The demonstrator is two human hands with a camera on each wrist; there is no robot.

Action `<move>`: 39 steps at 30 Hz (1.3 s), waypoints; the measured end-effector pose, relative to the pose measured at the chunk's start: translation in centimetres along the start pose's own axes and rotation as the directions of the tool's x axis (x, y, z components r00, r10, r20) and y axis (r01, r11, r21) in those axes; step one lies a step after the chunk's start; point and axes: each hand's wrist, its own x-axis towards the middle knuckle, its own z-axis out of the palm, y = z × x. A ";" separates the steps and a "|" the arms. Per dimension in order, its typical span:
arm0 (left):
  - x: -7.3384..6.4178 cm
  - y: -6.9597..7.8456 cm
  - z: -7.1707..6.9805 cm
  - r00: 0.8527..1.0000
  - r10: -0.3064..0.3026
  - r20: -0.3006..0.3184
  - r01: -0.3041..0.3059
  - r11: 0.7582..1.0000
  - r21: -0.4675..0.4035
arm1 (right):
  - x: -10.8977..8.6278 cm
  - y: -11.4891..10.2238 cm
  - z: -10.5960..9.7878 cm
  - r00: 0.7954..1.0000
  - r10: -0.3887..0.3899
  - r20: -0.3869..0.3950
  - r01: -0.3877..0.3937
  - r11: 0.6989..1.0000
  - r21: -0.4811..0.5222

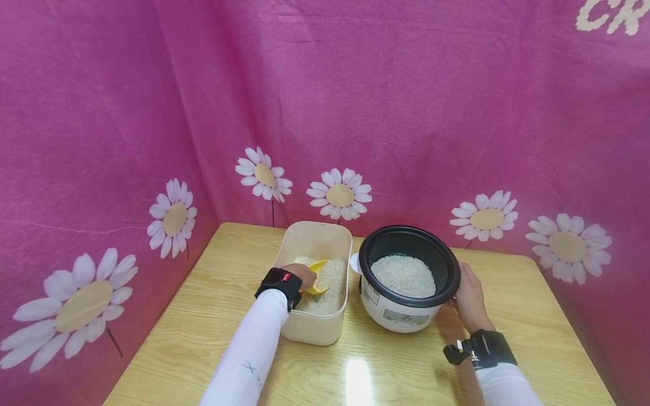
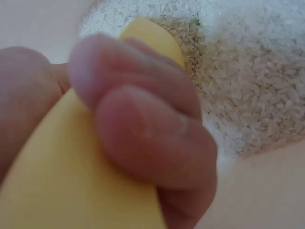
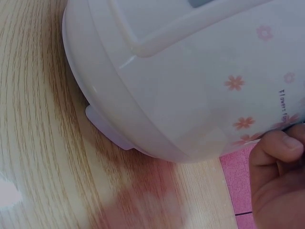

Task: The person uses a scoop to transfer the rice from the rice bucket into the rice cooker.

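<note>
My left hand (image 1: 303, 274) reaches into a cream plastic bin (image 1: 325, 328) and grips a yellow scoop (image 1: 319, 290). The left wrist view shows curled fingers (image 2: 147, 136) around the scoop's yellow handle (image 2: 71, 162), its far end among loose white rice (image 2: 257, 81). Just right of the bin stands a white rice cooker (image 1: 401, 318) with a black inner pot (image 1: 373, 237) and no lid on. White rice (image 1: 404, 276) covers the pot's bottom. My right hand (image 1: 469, 299) holds the cooker's right side, its fingers curled by the flower-printed wall (image 3: 190, 105); their exact hold is partly hidden.
Both containers stand on a light wooden table (image 1: 213, 293), near its back edge. A pink curtain (image 1: 355, 101) with printed daisies hangs close behind and along the sides. A white side handle (image 1: 354, 263) juts from the cooker toward the bin, leaving a narrow gap.
</note>
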 end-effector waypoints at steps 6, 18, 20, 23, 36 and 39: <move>0.1 0.1 -0.1 1.000 0.020 -0.002 -0.020 0.999 0.028 | 0.1 0.1 -0.1 1.000 0.003 0.004 -0.003 1.000 -0.006; 1.6 -0.2 0.3 1.000 -0.015 0.026 0.016 0.998 -0.053 | 0.2 0.1 -0.2 1.000 0.025 0.010 -0.025 1.000 -0.004; 1.6 -0.2 0.3 0.999 -0.013 0.029 0.015 0.998 -0.066 | 0.2 0.0 -0.2 1.000 0.025 0.008 -0.025 1.000 -0.007; 1.5 -0.2 0.3 0.999 -0.014 0.030 0.016 0.996 -0.090 | 0.2 -0.1 -0.1 1.000 0.026 0.006 -0.026 1.000 0.000; 1.5 0.1 0.3 1.000 0.011 0.014 -0.010 0.995 -0.099 | 0.2 -0.2 -0.4 1.000 0.013 0.020 -0.013 1.000 0.008; 1.4 0.1 0.3 1.000 0.014 0.012 -0.012 0.995 -0.097 | 0.1 0.0 -0.4 1.000 0.019 0.013 -0.019 1.000 0.006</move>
